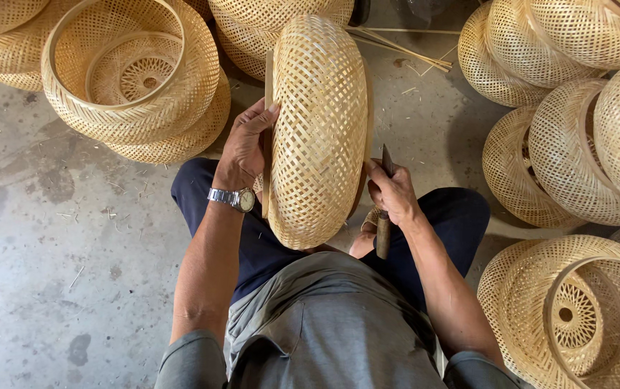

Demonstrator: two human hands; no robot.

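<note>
A round woven bamboo basket [319, 130] stands on its edge between my knees, its weave facing up at me. My left hand [247, 144], with a silver wristwatch, grips the basket's rim on the left side. My right hand [392, 193] is closed on a knife [384, 216] with a dark blade and a wooden handle, held against the basket's right edge. I sit on the concrete floor in dark trousers and a grey shirt.
Stacks of similar woven baskets lie around me: a pile at top left [133, 72], more at the top [274, 21], several on the right [576, 122] and one at bottom right [576, 317]. Thin bamboo strips [403, 47] lie on the concrete floor [51, 252].
</note>
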